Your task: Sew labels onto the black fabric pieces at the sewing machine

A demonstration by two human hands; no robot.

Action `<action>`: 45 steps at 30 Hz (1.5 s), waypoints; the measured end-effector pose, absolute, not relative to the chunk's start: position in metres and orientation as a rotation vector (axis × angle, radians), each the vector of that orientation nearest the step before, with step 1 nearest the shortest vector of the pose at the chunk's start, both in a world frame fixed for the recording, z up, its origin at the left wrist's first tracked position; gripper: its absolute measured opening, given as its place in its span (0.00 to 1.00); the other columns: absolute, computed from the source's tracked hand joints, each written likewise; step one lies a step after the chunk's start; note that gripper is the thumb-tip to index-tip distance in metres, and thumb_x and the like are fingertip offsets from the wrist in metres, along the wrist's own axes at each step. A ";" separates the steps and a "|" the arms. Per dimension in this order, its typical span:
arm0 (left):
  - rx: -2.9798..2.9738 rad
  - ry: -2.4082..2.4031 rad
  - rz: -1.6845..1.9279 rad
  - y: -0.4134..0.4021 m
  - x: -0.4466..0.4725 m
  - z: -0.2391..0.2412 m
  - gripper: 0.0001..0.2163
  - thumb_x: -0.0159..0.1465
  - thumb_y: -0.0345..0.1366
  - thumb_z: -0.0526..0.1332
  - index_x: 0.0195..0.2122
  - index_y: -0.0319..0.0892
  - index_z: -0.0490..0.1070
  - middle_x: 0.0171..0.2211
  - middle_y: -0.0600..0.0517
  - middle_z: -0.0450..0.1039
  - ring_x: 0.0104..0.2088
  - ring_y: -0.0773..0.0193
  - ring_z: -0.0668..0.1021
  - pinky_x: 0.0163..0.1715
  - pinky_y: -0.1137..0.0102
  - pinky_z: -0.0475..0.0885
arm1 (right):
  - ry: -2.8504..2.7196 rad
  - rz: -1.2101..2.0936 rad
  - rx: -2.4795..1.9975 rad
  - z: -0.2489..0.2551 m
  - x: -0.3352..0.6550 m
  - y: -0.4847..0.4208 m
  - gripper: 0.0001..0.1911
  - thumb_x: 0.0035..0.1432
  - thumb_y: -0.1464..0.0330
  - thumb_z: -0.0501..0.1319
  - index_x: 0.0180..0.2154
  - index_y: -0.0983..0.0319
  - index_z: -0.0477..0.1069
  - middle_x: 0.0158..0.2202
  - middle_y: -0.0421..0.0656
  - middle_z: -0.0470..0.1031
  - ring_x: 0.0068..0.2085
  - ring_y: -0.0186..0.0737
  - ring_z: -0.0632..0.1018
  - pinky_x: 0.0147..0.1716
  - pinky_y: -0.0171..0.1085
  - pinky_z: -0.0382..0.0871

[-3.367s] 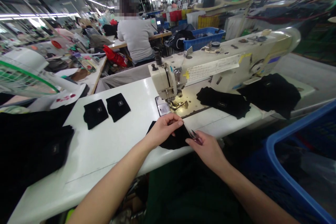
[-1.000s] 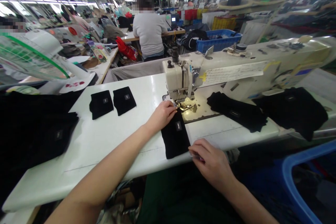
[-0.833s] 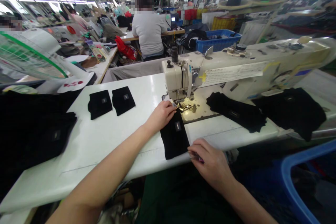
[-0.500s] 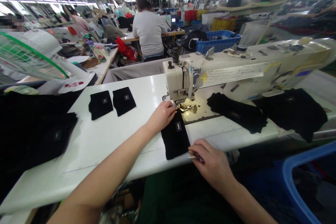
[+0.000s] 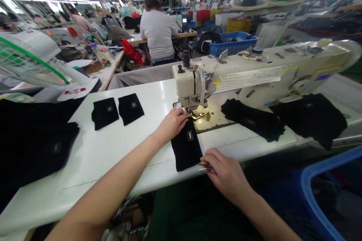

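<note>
A small black fabric piece with a little label lies flat on the white table, its far end at the presser foot of the cream sewing machine. My left hand presses its upper left corner, fingers curled on the cloth. My right hand sits at the table's front edge by the piece's lower right corner, closed round small metal thread snips.
Two more labelled black pieces lie to the left. Black fabric piles sit at far left and right of the needle. A blue bin stands at lower right. A person in grey sits ahead, back turned.
Since 3.4 s ago the black piece went from bunched between both hands to flat under the needle. Over the last second the hands hardly moved.
</note>
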State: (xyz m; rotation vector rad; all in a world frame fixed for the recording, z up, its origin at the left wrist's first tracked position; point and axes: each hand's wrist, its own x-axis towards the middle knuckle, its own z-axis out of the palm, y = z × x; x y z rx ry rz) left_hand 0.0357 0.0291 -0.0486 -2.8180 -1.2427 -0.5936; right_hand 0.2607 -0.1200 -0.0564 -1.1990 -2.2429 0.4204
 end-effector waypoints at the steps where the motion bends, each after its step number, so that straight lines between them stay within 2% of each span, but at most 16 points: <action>1: -2.815 -1.240 -0.586 0.030 0.035 -0.049 0.12 0.71 0.34 0.53 0.46 0.38 0.76 0.39 0.44 0.70 0.40 0.56 0.72 0.44 0.60 0.72 | -2.251 0.417 -1.205 -0.056 0.261 -0.119 0.13 0.56 0.80 0.57 0.40 0.60 0.71 0.39 0.43 0.76 0.34 0.38 0.77 0.30 0.33 0.67; 10: -2.774 -1.253 -0.491 0.028 0.036 -0.042 0.12 0.70 0.31 0.54 0.47 0.38 0.76 0.40 0.43 0.71 0.41 0.54 0.73 0.44 0.59 0.73 | -2.263 0.388 -1.227 -0.051 0.260 -0.117 0.13 0.56 0.80 0.58 0.41 0.61 0.73 0.39 0.43 0.75 0.35 0.38 0.77 0.30 0.34 0.67; 13: -2.784 -1.212 -0.456 0.001 0.045 -0.035 0.12 0.70 0.30 0.54 0.48 0.37 0.75 0.44 0.41 0.72 0.44 0.52 0.73 0.45 0.57 0.73 | -2.280 0.371 -1.240 -0.053 0.262 -0.120 0.16 0.54 0.81 0.59 0.43 0.61 0.74 0.40 0.43 0.75 0.35 0.38 0.77 0.29 0.34 0.66; 15: -2.871 -1.112 -0.447 -0.026 0.051 -0.032 0.11 0.70 0.33 0.56 0.48 0.39 0.74 0.48 0.42 0.72 0.48 0.51 0.73 0.48 0.56 0.73 | -2.302 0.348 -1.244 -0.055 0.264 -0.123 0.18 0.55 0.80 0.59 0.46 0.60 0.75 0.38 0.43 0.75 0.33 0.38 0.76 0.28 0.34 0.64; 21: -2.964 -1.121 -0.460 -0.075 0.054 -0.032 0.14 0.69 0.37 0.58 0.54 0.41 0.71 0.51 0.44 0.72 0.53 0.50 0.72 0.51 0.55 0.74 | -2.392 0.273 -1.220 -0.058 0.271 -0.128 0.22 0.55 0.79 0.59 0.51 0.62 0.74 0.33 0.42 0.75 0.31 0.40 0.75 0.27 0.37 0.61; 29: -3.000 -1.125 -0.422 -0.061 0.050 -0.030 0.14 0.70 0.39 0.57 0.55 0.42 0.71 0.52 0.44 0.72 0.53 0.50 0.72 0.51 0.54 0.74 | -2.409 0.274 -1.244 -0.054 0.268 -0.117 0.20 0.52 0.79 0.61 0.47 0.59 0.76 0.32 0.40 0.76 0.33 0.40 0.75 0.29 0.37 0.60; 45: -2.966 -1.103 -0.434 -0.021 0.042 -0.027 0.15 0.70 0.39 0.58 0.53 0.38 0.73 0.50 0.42 0.71 0.50 0.51 0.73 0.50 0.55 0.75 | -2.440 0.398 -1.403 -0.045 0.255 -0.071 0.16 0.59 0.75 0.59 0.48 0.58 0.77 0.37 0.41 0.81 0.38 0.43 0.80 0.37 0.37 0.65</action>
